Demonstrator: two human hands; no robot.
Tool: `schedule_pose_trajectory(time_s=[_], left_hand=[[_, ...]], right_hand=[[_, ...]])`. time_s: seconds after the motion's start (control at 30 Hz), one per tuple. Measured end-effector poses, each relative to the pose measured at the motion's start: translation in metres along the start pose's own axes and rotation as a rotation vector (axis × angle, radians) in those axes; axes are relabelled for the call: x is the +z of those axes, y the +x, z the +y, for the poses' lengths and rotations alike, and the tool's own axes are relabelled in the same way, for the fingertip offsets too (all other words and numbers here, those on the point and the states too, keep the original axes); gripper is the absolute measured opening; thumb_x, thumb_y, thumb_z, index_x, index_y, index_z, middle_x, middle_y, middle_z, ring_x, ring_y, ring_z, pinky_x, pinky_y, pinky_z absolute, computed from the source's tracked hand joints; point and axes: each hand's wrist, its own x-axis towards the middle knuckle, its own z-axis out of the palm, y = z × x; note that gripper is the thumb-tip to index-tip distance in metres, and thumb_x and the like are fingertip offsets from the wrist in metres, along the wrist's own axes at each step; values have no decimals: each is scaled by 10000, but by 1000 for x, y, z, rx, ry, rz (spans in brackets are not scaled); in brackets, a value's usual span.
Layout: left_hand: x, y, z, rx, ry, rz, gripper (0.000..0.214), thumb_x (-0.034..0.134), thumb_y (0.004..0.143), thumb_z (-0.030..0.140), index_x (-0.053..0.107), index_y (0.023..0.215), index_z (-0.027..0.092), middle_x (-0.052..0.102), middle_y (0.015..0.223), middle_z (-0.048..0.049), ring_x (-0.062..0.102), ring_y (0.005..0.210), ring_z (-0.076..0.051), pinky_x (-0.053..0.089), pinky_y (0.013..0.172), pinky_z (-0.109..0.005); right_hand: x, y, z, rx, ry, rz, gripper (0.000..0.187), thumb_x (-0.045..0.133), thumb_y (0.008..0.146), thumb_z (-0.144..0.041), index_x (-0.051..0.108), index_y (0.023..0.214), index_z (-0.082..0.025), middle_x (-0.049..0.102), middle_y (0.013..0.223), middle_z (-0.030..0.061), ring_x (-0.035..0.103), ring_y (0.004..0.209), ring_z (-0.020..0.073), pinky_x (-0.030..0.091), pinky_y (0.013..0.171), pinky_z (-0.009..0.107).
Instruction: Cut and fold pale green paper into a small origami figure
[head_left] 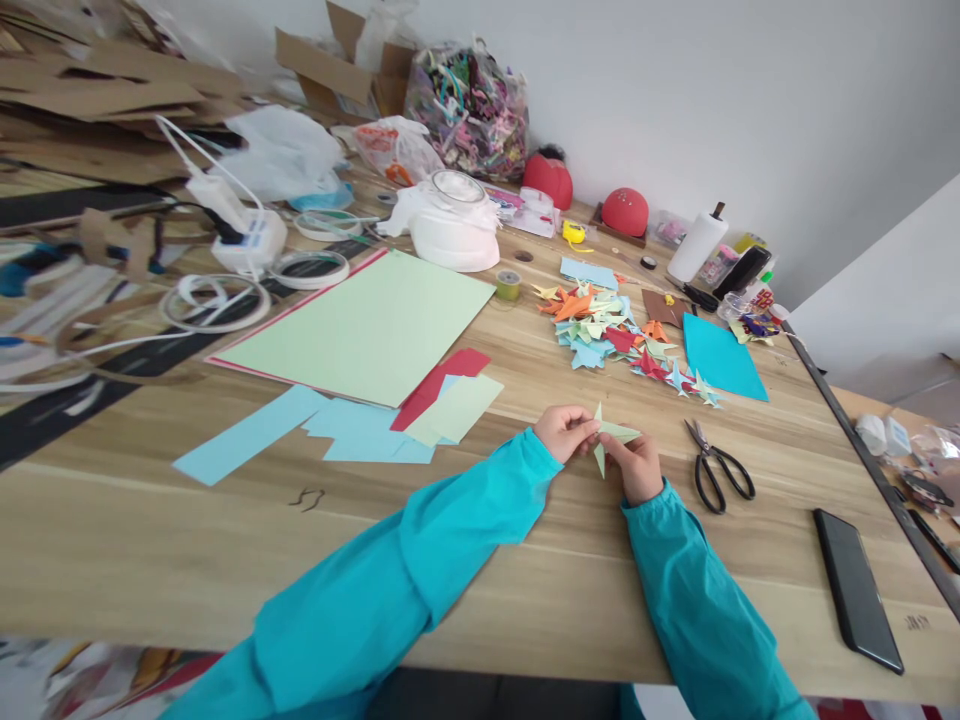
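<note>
Between my two hands is a pale green folded paper crane (619, 431) with pointed tips sticking out. The fingers of my left hand (568, 431) pinch it on one side. My right hand (634, 467) grips it from the other side, its thumb against the paper. Just beyond lies a pile of folded paper cranes (592, 325) in orange, green, red and blue. Black-handled scissors (711, 466) rest on the wooden table (480, 590), right of my right hand. Cut paper pieces in light green (459, 408), red (441, 385) and light blue (375, 430) lie to the left.
A stack of large green sheets (367, 325) lies on the left, near a white power strip (251, 240) and coiled cables. A phone (856, 590) is at the right front. Turquoise paper (721, 357) and a thread spool (508, 285) lie farther back. Bags and boxes line the wall.
</note>
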Motion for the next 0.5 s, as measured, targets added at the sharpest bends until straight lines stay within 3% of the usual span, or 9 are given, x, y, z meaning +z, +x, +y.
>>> schedule_pose_trajectory(time_s=[0.4,0.5], left_hand=[[0,2,-2,-142,-128,-55,332,662,576,421,540,580,112,547,493,13,476,384,-64,376,426,-207],[1,1,-1,-125,-101,-37,325,663,579,414,533,577,116,535,473,24,465,370,-59,355,407,-196]], right_hand=[[2,-3,-8,-33,-91,53,231,638,656,-331,523,553,-158,470,413,-46,381,383,77,276,382,213],[2,-4,-9,-50,-104,44,227,634,658,-325,527,552,-156,471,414,-41,386,389,78,279,383,214]])
